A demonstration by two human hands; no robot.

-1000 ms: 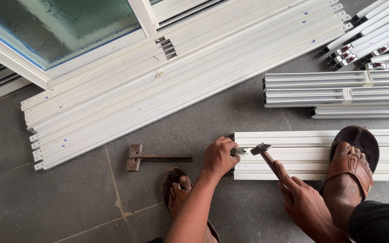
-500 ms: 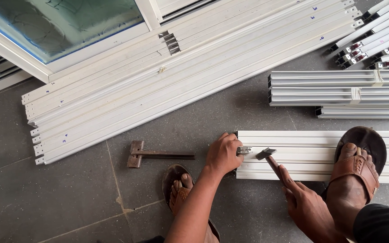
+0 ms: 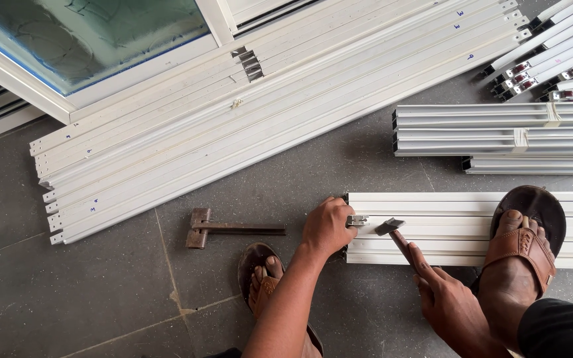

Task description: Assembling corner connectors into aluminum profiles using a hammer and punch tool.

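We see the left hand [image 3: 326, 229] closed around a small metal fitting [image 3: 357, 220] at the left end of a white frame section [image 3: 445, 229] lying on the grey floor [image 3: 101, 298]. The section's long axis runs from nine to three o'clock, its open end pointing to nine o'clock, and it sits at about four o'clock from the middle of the view. The right hand [image 3: 449, 305] grips the handle of a hammer [image 3: 396, 233], forefinger laid along it; the handle's axis runs from five to eleven o'clock, the head pointing to eleven, just beside the fitting.

We count two hammers: the second one [image 3: 227, 229] lies free on the floor at nine o'clock of the left hand, axis nine to three, head to nine. Two sandalled feet show: one [image 3: 522, 248] stands on the section, the other [image 3: 263, 278] on the floor. A long bundle of white profiles [image 3: 266, 113] runs from eight to two o'clock; we cannot count its pieces surely. A shorter stack [image 3: 499, 129] lies at two o'clock.
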